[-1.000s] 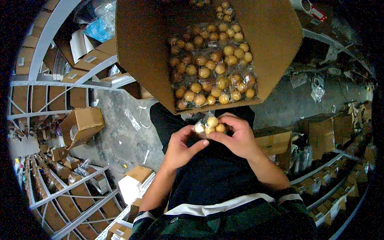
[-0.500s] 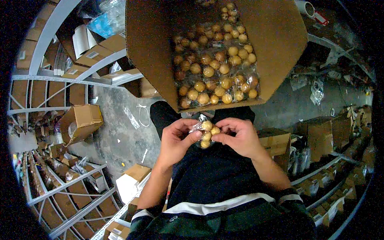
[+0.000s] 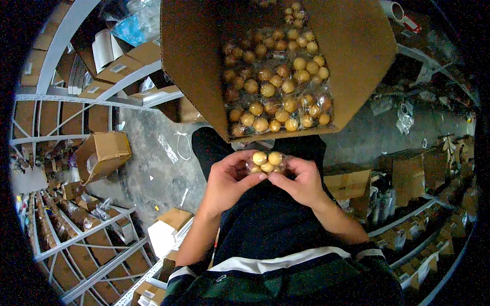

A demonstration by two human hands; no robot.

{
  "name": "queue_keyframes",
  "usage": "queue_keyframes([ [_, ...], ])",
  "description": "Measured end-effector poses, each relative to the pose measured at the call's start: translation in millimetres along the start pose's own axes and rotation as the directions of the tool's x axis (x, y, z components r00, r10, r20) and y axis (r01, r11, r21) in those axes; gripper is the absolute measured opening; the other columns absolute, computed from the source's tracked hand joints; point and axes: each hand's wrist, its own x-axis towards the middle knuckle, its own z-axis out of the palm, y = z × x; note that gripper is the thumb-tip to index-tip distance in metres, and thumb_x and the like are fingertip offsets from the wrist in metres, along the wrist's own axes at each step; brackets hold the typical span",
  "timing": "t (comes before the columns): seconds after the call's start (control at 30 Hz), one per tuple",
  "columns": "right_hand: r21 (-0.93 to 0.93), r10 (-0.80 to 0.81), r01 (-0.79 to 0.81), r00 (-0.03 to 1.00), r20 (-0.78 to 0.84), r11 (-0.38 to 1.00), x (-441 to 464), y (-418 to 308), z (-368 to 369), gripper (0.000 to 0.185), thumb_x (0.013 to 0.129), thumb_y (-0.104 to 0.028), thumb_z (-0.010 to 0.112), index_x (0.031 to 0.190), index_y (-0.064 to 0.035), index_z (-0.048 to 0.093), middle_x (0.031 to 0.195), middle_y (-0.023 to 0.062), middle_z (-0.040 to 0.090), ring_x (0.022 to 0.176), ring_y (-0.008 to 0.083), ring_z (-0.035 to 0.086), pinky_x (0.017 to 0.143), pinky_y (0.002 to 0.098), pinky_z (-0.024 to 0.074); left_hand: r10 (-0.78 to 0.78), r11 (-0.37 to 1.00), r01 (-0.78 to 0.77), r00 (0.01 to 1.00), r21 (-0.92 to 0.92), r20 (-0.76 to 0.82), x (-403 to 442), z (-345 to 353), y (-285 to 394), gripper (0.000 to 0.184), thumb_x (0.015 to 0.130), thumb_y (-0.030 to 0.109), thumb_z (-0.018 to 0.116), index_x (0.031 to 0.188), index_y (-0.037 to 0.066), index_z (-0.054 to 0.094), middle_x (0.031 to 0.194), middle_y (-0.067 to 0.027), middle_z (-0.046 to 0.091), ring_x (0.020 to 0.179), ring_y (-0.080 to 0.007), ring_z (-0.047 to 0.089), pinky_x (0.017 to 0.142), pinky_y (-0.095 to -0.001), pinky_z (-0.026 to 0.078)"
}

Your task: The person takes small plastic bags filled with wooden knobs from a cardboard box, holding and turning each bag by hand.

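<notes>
Between my two hands is a small clear plastic bag of wooden balls (image 3: 267, 161), several of them showing through the film. My left hand (image 3: 229, 182) pinches the bag's left side, thumb below it. The right side is gripped by my right hand (image 3: 302, 183), and the two thumb tips nearly meet under the balls. Just beyond, a large open cardboard box (image 3: 194, 66) holds many similar bagged balls (image 3: 288, 86) in rows. Its near edge lies close above my hands.
Metal shelving (image 3: 87, 239) with cartons runs along the left. An open carton (image 3: 104, 155) sits on the concrete floor (image 3: 148, 168), with a white strap loop near it. More cartons (image 3: 352, 186) stand at the right, beside plastic-wrapped items. A white roll (image 3: 394, 10) is at the upper right.
Both hands have turned the small bag, so its balls now lie side by side rather than stacked lengthwise. My left thumb has moved right beneath it. The large box has barely shifted in view.
</notes>
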Motion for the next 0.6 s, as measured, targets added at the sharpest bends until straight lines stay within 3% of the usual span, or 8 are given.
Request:
queue_keyframes([
  [0.07,-0.114,-0.009,0.005,0.999,-0.036,0.994,1.8,-5.8,-5.6,0.022,0.073,-0.017,0.073,0.088,-0.0041,0.065,0.079,0.0032,0.066,0.071,0.0105,0.061,0.065,0.0266,0.0488,-0.035,0.998,0.035,0.999,0.044,0.007,-1.8,0.4,1.7,0.043,0.071,-0.005,0.069,0.111,-0.001,0.053,0.102,-0.0084,0.061,0.094,-0.0169,0.058,0.086,-0.0304,0.047],
  [0.13,0.38,0.141,-0.284,0.921,0.362,0.88,1.8,5.1,-15.6,0.023,0.073,-0.018,0.072,0.09,-0.0035,0.065,0.081,0.0045,0.067,0.071,0.0119,0.061,0.068,0.0276,0.0495,-0.065,0.997,0.063,0.997,0.047,0.042,-4.5,1.6,5.6,0.043,0.071,-0.005,0.069,0.111,-0.002,0.053,0.102,-0.0086,0.061,0.095,-0.0171,0.058,0.086,-0.0307,0.047],
  [0.2,0.323,0.153,-0.274,0.922,0.356,0.906,2.3,1.5,-15.0,0.024,0.074,-0.02,0.071,0.09,-0.0034,0.065,0.082,0.0056,0.067,0.071,0.0128,0.062,0.07,0.0281,0.0494,-0.09,0.995,0.087,0.994,0.05,0.069,-5.1,-0.3,5.2,0.043,0.071,-0.005,0.069,0.111,-0.002,0.053,0.103,-0.0088,0.061,0.096,-0.0174,0.058,0.087,-0.0309,0.046],
  [0.27,-0.157,0.006,-0.002,1.0,0.02,0.988,2.5,-13.2,-9.7,0.022,0.075,-0.019,0.071,0.089,-0.0032,0.064,0.08,0.0042,0.066,0.072,0.0121,0.061,0.068,0.0279,0.049,-0.047,0.999,0.049,0.996,-0.02,0.077,-2.0,-5.9,0.8,0.043,0.073,-0.004,0.068,0.112,-0.001,0.052,0.104,-0.0088,0.06,0.097,-0.0171,0.058,0.086,-0.0308,0.047],
  [0.4,0.1,0.016,-0.035,0.982,0.189,0.994,6.2,3.2,-10.5,0.023,0.074,-0.021,0.072,0.087,-0.0039,0.064,0.08,0.0043,0.065,0.074,0.0103,0.06,0.069,0.0263,0.0479,-0.037,0.997,0.042,0.997,-0.071,0.075,-1.4,-7.9,2.8,0.043,0.074,-0.004,0.067,0.113,-0.001,0.051,0.104,-0.0085,0.06,0.096,-0.0166,0.058,0.085,-0.0306,0.047],
  [0.47,0.037,0.035,-0.038,0.996,0.088,0.999,7.8,-1.7,-3.4,0.02,0.077,-0.019,0.069,0.089,-0.0041,0.064,0.08,0.0033,0.065,0.074,0.0085,0.059,0.069,0.0238,0.0472,-0.118,0.986,0.122,0.992,-0.112,0.037,-0.8,-7.7,1.9,0.043,0.074,-0.004,0.067,0.114,0.0,0.051,0.102,-0.0071,0.06,0.094,-0.0156,0.058,0.085,-0.0305,0.047],
  [0.53,0.359,0.113,-0.072,0.989,-0.095,0.93,9.3,-0.8,2.9,0.018,0.079,-0.017,0.067,0.09,-0.0038,0.064,0.08,0.0019,0.064,0.073,0.0071,0.058,0.067,0.0217,0.0463,-0.103,0.991,0.111,0.99,-0.081,0.095,-0.2,-7.8,-5.2,0.043,0.074,-0.003,0.067,0.114,0.0,0.051,0.102,-0.0063,0.06,0.093,-0.0151,0.058,0.085,-0.0298,0.047],
  [0.6,0.253,0.156,-0.132,0.985,-0.074,0.958,9.0,0.2,-2.2,0.016,0.08,-0.016,0.066,0.09,-0.003,0.063,0.079,0.0011,0.063,0.073,0.0068,0.057,0.068,0.0216,0.0463,-0.09,0.994,0.099,0.984,-0.05,0.152,-0.6,-7.4,-6.6,0.043,0.074,-0.003,0.068,0.113,0.001,0.051,0.102,-0.0055,0.06,0.092,-0.0146,0.058,0.084,-0.0292,0.047],
])
